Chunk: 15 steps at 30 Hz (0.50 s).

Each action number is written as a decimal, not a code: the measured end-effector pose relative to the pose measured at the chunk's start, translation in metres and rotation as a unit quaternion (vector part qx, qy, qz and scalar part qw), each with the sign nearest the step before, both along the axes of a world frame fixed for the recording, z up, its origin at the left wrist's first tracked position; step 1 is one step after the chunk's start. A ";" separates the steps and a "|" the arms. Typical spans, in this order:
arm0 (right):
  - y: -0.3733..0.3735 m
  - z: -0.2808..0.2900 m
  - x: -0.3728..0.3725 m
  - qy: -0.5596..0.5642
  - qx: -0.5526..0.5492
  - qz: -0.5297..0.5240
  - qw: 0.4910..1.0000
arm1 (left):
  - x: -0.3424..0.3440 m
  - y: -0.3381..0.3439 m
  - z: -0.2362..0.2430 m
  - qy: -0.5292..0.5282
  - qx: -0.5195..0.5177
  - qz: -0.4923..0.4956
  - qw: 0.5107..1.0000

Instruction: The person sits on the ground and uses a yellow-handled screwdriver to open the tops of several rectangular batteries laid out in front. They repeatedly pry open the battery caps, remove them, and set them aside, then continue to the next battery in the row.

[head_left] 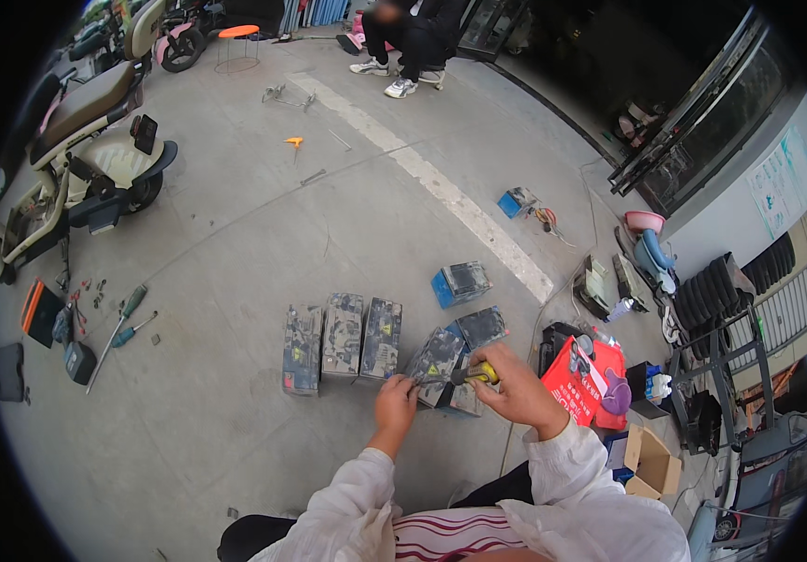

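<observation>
Hands sat close but apart: the right hand (508,386) clamped a yellow-and-black screwdriver (480,373); the left hand (396,405) bunched by its tip, perhaps guiding it, grip unclear. Below lay a dusty battery (437,352), right of three batteries (342,335) likely lined up for reach.

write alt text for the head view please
The person's right hand holds a yellow-handled tool and the left hand is at its far end, beside grimy block-shaped batteries on grey ground. A scooter stands at upper left; someone sits near the top.
</observation>
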State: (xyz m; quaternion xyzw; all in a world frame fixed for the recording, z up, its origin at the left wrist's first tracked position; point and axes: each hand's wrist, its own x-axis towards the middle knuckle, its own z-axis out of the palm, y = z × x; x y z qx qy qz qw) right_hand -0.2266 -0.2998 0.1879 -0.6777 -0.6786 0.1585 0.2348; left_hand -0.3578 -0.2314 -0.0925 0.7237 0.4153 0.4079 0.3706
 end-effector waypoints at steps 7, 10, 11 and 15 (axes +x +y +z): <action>-0.006 -0.028 -0.005 0.071 -0.002 -0.090 0.993 | 0.004 -0.019 -0.012 -0.018 -0.085 0.048 0.995; -0.008 -0.021 -0.016 0.068 -0.012 -0.101 0.992 | -0.005 -0.023 -0.007 -0.031 -0.103 0.031 0.994; -0.009 -0.023 -0.017 0.053 -0.007 -0.094 0.994 | -0.005 -0.024 -0.007 -0.033 -0.108 0.029 0.993; -0.005 -0.026 -0.013 0.078 -0.010 -0.109 0.991 | -0.005 -0.021 -0.006 -0.028 -0.085 0.030 0.996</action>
